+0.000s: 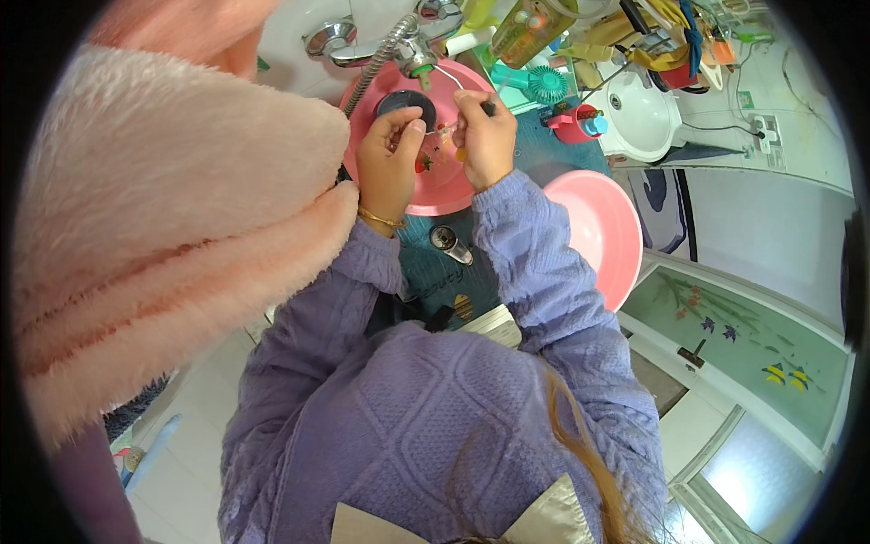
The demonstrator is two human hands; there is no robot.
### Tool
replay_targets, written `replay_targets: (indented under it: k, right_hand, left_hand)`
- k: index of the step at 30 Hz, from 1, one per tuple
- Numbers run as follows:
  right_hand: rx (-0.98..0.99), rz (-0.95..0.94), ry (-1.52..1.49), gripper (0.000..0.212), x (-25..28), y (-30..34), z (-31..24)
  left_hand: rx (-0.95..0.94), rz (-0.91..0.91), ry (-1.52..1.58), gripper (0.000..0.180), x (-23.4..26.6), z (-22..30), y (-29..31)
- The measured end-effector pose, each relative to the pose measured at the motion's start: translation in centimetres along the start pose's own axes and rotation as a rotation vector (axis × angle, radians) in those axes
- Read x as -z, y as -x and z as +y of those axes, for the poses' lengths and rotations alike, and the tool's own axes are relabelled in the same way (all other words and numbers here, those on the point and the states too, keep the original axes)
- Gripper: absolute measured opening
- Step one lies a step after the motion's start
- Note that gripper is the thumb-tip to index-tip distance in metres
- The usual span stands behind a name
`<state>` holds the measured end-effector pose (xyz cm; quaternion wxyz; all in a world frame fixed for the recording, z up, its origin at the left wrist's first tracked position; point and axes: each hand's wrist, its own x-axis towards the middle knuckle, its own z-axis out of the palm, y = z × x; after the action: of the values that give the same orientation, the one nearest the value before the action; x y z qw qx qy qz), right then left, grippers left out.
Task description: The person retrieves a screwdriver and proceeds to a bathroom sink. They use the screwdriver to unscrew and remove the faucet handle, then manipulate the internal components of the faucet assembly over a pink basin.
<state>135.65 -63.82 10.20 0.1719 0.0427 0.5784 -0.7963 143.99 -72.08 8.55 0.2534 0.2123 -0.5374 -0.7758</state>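
Both of my hands are over a pink basin (pixel 442 201) under a tap. My left hand (pixel 388 163) is closed in a pinch at thumb and fingers. My right hand (pixel 487 145) is closed too, with a small dark end showing above its fingers. A thin pale strand or stick seems to run between the two hands; its kind is too small to tell. Behind my left fingers a dark round bowl (pixel 417 107) sits in the basin. A red, strawberry-like piece (pixel 422 162) and other small coloured bits show between my hands.
The tap (pixel 414 60) with a metal hose hangs over the basin. Fluffy pink cloth (pixel 181 181) fills the left side. A second pink basin (pixel 625 245) stands right of my forearm. A green brush (pixel 546 84), pink mug (pixel 571 127) and white washbasin (pixel 645 118) lie beyond. A small cylindrical container (pixel 450 243) is nearer me.
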Motion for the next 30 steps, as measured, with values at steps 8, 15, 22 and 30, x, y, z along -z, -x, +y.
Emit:
replay_targets:
  k: [8, 15, 22, 30]
  right_hand:
    - [-0.337, -0.372, -0.145, 0.018, -0.2, -1.9, 1.0]
    - [-0.190, -0.283, 0.028, 0.014, -0.9, -2.1, 0.3]
    - [0.483, -0.049, 0.765, 0.019, -1.6, -2.4, 1.3]
    - [0.974, 0.001, 1.178, 0.019, -1.0, -2.9, 0.7]
  left_hand:
    - [0.042, -0.062, 0.004, 0.014, -0.7, 1.4, 1.6]
    - [0.020, -0.032, -0.030, 0.014, 0.0, 0.4, 2.4]
    - [0.035, -0.037, -0.020, 0.016, 0.4, 0.9, 2.7]
    - [-0.029, 0.002, -0.093, 0.016, 1.4, 0.5, 1.4]
